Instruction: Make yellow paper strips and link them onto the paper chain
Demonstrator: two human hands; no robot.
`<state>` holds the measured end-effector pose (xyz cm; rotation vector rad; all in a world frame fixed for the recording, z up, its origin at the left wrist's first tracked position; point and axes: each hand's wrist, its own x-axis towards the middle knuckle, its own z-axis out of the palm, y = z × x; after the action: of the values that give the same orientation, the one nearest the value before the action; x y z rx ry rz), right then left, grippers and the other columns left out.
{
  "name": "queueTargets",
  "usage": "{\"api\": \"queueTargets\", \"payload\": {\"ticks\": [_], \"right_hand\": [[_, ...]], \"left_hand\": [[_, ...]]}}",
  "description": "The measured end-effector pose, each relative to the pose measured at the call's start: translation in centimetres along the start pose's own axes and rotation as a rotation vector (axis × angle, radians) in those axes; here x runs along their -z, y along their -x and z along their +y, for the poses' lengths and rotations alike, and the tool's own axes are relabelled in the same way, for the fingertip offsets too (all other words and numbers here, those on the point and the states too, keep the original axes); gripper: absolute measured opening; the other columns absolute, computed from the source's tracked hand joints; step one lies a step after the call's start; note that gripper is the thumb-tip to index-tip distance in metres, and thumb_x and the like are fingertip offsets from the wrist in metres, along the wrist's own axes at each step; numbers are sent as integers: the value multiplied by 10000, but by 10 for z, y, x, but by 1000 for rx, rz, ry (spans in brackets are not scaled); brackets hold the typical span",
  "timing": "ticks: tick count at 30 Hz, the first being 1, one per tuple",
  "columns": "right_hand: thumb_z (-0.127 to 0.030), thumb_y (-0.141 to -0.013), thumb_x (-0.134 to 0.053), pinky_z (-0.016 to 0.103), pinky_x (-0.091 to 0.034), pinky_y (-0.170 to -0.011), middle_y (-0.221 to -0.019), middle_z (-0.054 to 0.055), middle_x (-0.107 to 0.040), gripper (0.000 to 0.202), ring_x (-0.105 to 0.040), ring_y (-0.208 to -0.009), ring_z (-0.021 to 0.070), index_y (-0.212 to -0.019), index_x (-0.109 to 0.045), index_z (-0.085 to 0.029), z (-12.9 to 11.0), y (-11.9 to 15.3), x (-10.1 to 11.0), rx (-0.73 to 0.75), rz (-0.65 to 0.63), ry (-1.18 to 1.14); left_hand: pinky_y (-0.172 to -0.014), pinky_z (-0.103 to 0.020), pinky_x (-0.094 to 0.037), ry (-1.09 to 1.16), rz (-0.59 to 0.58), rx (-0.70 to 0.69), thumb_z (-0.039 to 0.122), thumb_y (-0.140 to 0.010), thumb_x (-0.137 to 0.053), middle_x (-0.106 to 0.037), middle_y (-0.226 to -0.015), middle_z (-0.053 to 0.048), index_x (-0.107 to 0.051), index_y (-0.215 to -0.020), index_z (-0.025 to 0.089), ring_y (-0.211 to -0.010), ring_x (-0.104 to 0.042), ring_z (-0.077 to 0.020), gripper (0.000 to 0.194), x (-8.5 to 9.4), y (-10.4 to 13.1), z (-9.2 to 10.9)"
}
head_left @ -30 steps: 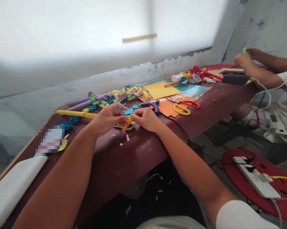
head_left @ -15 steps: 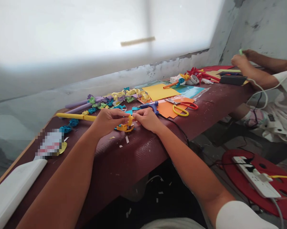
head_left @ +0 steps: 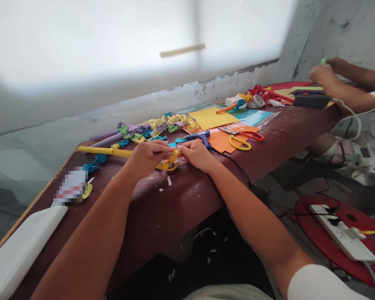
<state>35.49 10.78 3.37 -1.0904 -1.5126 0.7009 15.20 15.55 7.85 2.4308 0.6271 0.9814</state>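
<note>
My left hand (head_left: 150, 157) and my right hand (head_left: 196, 155) meet over the table, fingertips pinched on a small yellow paper strip (head_left: 175, 156). Just below the fingers, more yellow paper curls (head_left: 167, 166) rest at the tabletop; whether they join the held strip I cannot tell. Behind my hands lies a blue hot glue gun (head_left: 199, 136) with a black cord. A yellow rolled paper stick (head_left: 108, 151) runs along the table behind my left hand, its right end hidden. Scissors (head_left: 240, 137) with a red and a yellow handle lie right of the glue gun.
Crumpled paper garlands (head_left: 146, 129) and purple sticks (head_left: 104, 139) lie along the back. Yellow sheet (head_left: 212, 118) and orange sheet (head_left: 220, 141) sit behind the scissors. A white object (head_left: 25, 250) lies left. A co-worker's hands (head_left: 326, 71) are far right. A power strip (head_left: 341, 231) rests on a red stool.
The view has shifted slightly, so most things appear a little further right. Both my hands keep pinching the yellow paper, with the fingers slightly repositioned.
</note>
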Motion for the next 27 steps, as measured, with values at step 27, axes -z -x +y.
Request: {"api": "queueTargets", "payload": {"ticks": [27], "right_hand": [[-525,-867,-614,257,-352,-570,-621,-4,-590,408,-455,-567,109,-680,-651,-164,2,-1,1,-7,-71,-165]], "left_hand": [[-857,-380,-555,-627,7,-437,229,-994,-576,-768,-948,-83,-753,-940,178,-907,-690,-229,192,-11,1,8]]}}
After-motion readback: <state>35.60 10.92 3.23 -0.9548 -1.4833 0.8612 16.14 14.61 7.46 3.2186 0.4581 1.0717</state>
